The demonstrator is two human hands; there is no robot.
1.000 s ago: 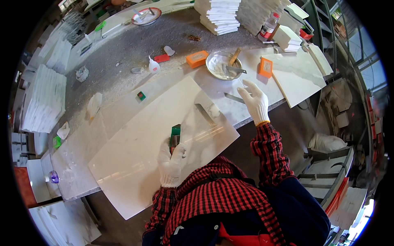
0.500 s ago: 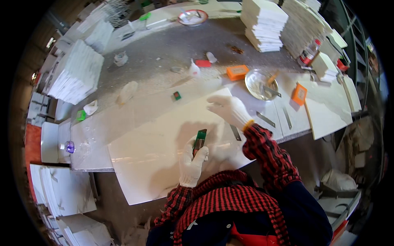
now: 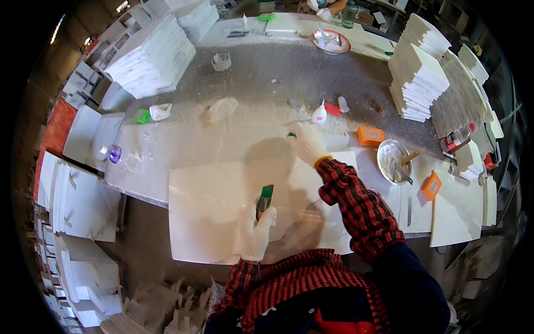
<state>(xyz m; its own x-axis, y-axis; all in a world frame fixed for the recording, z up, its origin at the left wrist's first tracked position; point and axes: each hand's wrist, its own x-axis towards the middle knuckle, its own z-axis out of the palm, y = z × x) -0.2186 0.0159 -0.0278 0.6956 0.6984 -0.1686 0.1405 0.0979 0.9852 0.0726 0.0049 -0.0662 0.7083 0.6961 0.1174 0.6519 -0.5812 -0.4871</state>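
A narrow green and dark case with a red patch (image 3: 266, 196) is upright in my left hand (image 3: 256, 234), its white-gloved fingers closed round the lower part. This hand is above the near half of a glossy white marble slab (image 3: 194, 195). Farther off and to the right, my gloved right hand (image 3: 308, 145) is closed over a small green piece (image 3: 291, 134), of which only a bit shows at the fingertips. The rest is hidden by the glove. That hand is just past the slab's far edge, casting a shadow to its left.
Right of the slab lie a metal bowl (image 3: 389, 150) with white paste and a scraper, orange boxes (image 3: 370, 136) and a thin metal blade (image 3: 409, 211). A white bottle (image 3: 319, 114) stands beyond. Marble stacks (image 3: 156, 55) flank the bench; another person's hands (image 3: 324, 14) show at the far side.
My right hand has reached forward and left and closed on the small green piece that lay on the bench. The left hand keeps its case. The whole view has shifted.
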